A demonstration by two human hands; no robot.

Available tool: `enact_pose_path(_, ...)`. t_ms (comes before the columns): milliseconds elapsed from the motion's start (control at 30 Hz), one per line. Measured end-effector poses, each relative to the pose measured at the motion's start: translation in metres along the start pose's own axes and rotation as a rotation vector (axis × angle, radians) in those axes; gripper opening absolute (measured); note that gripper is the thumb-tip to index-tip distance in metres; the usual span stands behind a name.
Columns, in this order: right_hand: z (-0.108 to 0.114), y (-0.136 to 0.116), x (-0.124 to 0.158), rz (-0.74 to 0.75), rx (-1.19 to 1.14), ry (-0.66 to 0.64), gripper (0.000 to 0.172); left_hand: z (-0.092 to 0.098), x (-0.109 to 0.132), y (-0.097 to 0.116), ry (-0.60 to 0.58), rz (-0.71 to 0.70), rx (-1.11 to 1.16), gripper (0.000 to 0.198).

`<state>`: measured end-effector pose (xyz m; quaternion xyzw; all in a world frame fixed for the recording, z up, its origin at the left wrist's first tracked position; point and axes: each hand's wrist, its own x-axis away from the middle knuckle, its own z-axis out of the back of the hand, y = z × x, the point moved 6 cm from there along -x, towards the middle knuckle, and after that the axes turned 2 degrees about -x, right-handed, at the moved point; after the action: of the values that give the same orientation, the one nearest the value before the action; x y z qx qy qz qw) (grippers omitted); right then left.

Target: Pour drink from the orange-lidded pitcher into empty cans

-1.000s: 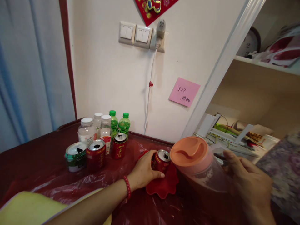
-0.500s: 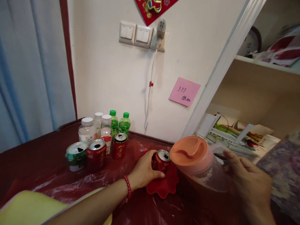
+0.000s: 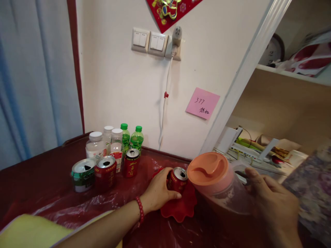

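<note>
My left hand (image 3: 158, 190) is wrapped round an opened red drink can (image 3: 178, 178) that stands on a red scalloped dish (image 3: 181, 208). My right hand (image 3: 271, 206) grips the handle of a clear plastic pitcher (image 3: 222, 187) with an orange lid (image 3: 207, 168). The pitcher is tilted to the left, its lid right next to the can's top. Some liquid shows in its lower part.
Three more opened cans (image 3: 104, 172) and several capped bottles (image 3: 126, 137) stand at the back left of the dark red table (image 3: 38, 179), which is covered with plastic film. A cluttered shelf (image 3: 258, 151) is on the right. A charger cable (image 3: 164, 103) hangs on the wall.
Both hands hold as before. The pitcher and can stay almost in place; the view has shifted slightly downward.
</note>
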<state>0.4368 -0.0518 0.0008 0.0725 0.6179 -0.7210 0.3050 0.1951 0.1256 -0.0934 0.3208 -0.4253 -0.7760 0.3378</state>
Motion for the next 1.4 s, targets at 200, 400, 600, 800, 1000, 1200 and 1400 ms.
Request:
enact_pose_path(200, -0.0006, -0.006, 0.0024, -0.039, 0.024, 0.001, 0.057, 0.0014, 0.0003, 0.0006, 0.008, 0.013, 0.003, 0.072)
enact_pose_path(400, -0.0012, -0.0052, 0.0028, -0.054, 0.034, -0.003, 0.058, 0.0003, 0.0007, 0.0007, -0.003, 0.025, 0.036, 0.073)
enact_pose_path(600, -0.0009, -0.0023, 0.0024, -0.073, 0.021, 0.0, 0.059, 0.0008, -0.0008, -0.0021, 0.005, 0.009, 0.019, 0.074)
enact_pose_path(800, -0.0012, -0.0027, 0.0026, -0.077, 0.004, 0.009, 0.058, 0.0017, 0.0009, -0.0011, 0.007, 0.018, 0.011, 0.074)
enact_pose_path(1000, -0.002, -0.0048, 0.0027, -0.061, 0.033, -0.005, 0.057, 0.002, 0.0007, 0.0008, 0.006, 0.019, 0.017, 0.07)
enact_pose_path(1200, -0.0026, -0.0032, 0.0022, -0.043, 0.037, -0.009, 0.057, 0.0018, 0.0014, -0.0004, 0.016, 0.021, 0.006, 0.07)
enact_pose_path(1400, -0.003, -0.0013, 0.0016, -0.039, 0.012, -0.01, 0.057, 0.0016, 0.0002, -0.0001, 0.01, 0.017, 0.014, 0.071)
